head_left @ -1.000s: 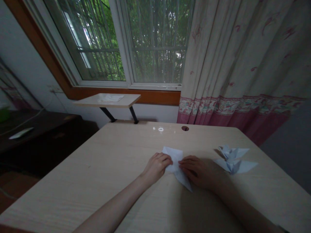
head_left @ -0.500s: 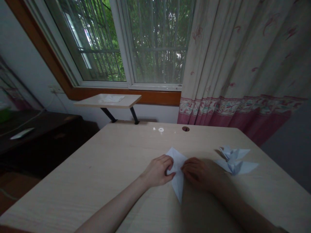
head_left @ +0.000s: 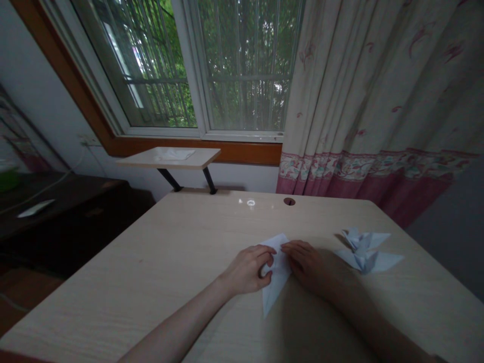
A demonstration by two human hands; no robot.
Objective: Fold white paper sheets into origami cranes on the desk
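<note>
A white sheet of folded paper (head_left: 277, 282), kite-like in outline, lies on the light wooden desk (head_left: 181, 242) with one long point toward me. My left hand (head_left: 251, 269) grips its left side, fingers curled over the top and thumb lower down. On the right edge, my right hand (head_left: 308, 264) presses with its fingers together; its thumb is mostly hidden. To the right of that hand stand two folded paper cranes, one in front (head_left: 365, 259) and one just behind (head_left: 353, 237).
A small raised shelf (head_left: 139, 160) on black legs holds white paper (head_left: 176, 154) at the back left. A round cable hole (head_left: 289, 201) sits by the far edge. Behind are a window and a floral curtain (head_left: 340, 166). A dark cabinet (head_left: 75, 212) stands left.
The paper has turned a little, its near point swinging left and its top point right. My right fingers have moved slightly up along its edge. My left hand stays nearly in place.
</note>
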